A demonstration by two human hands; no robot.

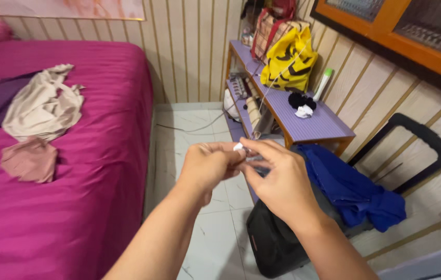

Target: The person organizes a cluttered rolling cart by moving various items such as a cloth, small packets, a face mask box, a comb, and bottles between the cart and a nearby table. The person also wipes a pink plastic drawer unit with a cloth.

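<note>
Both hands met in mid-air over the floor, pinching a small white object with a thin cord.

The left hand was curled, its fingertips pressed together on the small white object; the right hand pinched it from the other side, thumb and forefinger closed. What the object was could not be told. A thin white cord ran from the fingers up toward the yellow bag on the purple shelf. Below the hands lay the white tiled floor, a black bag and a blue cloth. To the left stood a bed with a magenta cover, carrying a beige garment and a pink cloth.
</note>
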